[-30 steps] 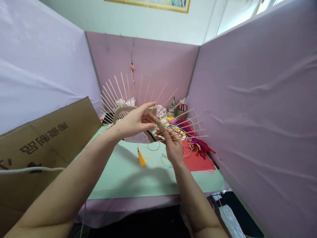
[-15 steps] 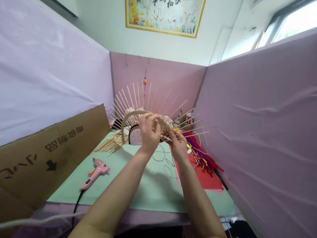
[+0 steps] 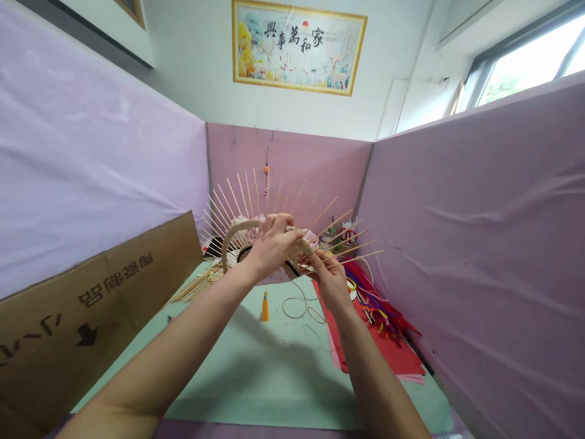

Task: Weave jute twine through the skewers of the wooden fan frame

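A tan, twine-covered arch [image 3: 231,236] with thin wooden sticks [image 3: 240,189] fanning out from it is held up over the table. My left hand [image 3: 274,244] is closed over the top of the arch, and its fingertips are partly hidden. With thumb and fingers, my right hand [image 3: 331,275] pinches the arch's lower right end, where several sticks stick out. A pale pink panel with a dark edge shows under the arch, mostly covered by my left hand. Below it appears an orange tassel [image 3: 265,308]. Loose twine [image 3: 295,315] curls on the table near my right wrist.
Loose sticks [image 3: 194,286] lie at the back left of the green table mat [image 3: 274,378]. A cardboard box wall [image 3: 114,292] borders the left. Red sheets [image 3: 402,355] and colourful pipe cleaners [image 3: 381,308] lie on the right. Fabric-covered partitions [image 3: 479,256] enclose the table.
My left hand has turned and come down flatter onto the arch, moving towards its right side. The orange tassel has come into view, and my left forearm now covers the pink glue gun. The camera has tilted up.
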{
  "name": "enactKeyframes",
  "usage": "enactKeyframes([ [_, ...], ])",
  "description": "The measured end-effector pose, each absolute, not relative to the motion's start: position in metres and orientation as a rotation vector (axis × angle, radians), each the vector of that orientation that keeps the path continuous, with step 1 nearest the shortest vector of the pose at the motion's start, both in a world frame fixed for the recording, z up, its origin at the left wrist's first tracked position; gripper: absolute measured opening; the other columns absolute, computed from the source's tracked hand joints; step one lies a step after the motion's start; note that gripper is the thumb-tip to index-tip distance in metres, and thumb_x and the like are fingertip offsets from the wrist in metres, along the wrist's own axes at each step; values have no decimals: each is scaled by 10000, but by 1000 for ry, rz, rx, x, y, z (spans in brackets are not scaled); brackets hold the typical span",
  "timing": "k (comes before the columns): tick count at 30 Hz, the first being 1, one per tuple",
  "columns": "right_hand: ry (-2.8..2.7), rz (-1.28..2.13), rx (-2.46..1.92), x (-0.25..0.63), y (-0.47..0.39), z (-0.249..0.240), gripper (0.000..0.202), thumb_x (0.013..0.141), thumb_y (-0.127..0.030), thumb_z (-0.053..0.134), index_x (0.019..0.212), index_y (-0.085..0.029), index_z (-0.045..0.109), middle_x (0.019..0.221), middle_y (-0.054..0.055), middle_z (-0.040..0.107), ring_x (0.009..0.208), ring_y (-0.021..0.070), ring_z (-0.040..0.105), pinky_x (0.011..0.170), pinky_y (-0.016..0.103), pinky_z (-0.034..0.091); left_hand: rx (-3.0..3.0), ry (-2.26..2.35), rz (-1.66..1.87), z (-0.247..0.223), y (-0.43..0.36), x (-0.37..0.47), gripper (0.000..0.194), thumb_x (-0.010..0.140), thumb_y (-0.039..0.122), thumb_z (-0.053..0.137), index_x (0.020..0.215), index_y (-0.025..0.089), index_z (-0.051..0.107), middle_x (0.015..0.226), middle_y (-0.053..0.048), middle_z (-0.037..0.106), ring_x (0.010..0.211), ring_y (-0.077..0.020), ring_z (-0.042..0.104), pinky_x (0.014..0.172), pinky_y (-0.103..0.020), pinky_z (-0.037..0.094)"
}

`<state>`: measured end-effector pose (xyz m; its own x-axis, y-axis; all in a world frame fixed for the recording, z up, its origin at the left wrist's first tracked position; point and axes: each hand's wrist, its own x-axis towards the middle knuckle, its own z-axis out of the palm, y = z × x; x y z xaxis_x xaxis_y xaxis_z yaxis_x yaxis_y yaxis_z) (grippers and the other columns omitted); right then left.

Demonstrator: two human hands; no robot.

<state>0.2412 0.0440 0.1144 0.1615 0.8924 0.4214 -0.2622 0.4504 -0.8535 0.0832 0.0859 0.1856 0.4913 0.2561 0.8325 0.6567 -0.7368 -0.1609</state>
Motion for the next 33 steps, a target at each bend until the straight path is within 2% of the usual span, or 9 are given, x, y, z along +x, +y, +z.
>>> enactKeyframes([
  [3,-1091,962,-718,242,43,116,346,730,-471,723,961,-215,693,866,25,727,752,167,668,750,320,558,-2360,-740,-1102,192,87,81,239,905,304,494,944,253,724,1067,-93,474,1035,-251,345,888,-413,355],
  [10,-1115,973,-669,245,41,119,314,755,-456,708,956,-215,701,872,24,724,745,157,664,725,295,557,-2348,-725,-1163,198,81,85,251,903,296,498,1023,220,705,1025,-97,500,994,-238,384,882,-404,378],
  [15,-1127,968,-674,247,43,118,296,763,-451,703,957,-228,695,861,11,723,744,149,661,739,285,548,-2297,-537,-1186,184,76,87,259,938,234,432,1100,214,634,1113,-72,617,1027,-196,464,919,-344,365],
  [19,-1107,956,-675,250,43,120,313,760,-463,700,957,-220,691,837,15,715,726,152,653,702,284,551,-2306,-437,-1106,181,81,82,284,933,201,430,1132,249,627,1166,-53,624,1035,-188,476,931,-327,369],
  [23,-1124,951,-673,252,43,124,316,757,-471,698,941,-214,695,851,23,713,744,158,649,713,294,555,-2254,-541,-1149,191,83,81,262,911,240,471,1080,237,671,1110,-96,568,1025,-221,433,913,-352,395],
  [26,-1129,959,-670,252,44,125,331,744,-473,710,946,-211,699,856,26,712,748,158,645,720,298,554,-2292,-553,-1094,201,81,85,277,893,263,505,1111,261,676,1209,-118,510,1098,-256,407,933,-411,380],
  [29,-1133,980,-657,253,46,125,334,744,-466,714,963,-215,698,871,25,714,764,159,648,722,295,554,-2304,-556,-993,208,83,89,282,875,268,537,1116,315,676,1396,-108,410,1265,-316,324,1000,-519,293],
  [33,-1095,1020,-638,255,47,123,306,726,-448,738,929,-223,696,818,3,710,726,144,647,696,277,550,-2362,-509,-822,214,89,94,225,856,287,565,1038,295,695,1536,-65,265,1412,-337,156,1091,-583,121],
])
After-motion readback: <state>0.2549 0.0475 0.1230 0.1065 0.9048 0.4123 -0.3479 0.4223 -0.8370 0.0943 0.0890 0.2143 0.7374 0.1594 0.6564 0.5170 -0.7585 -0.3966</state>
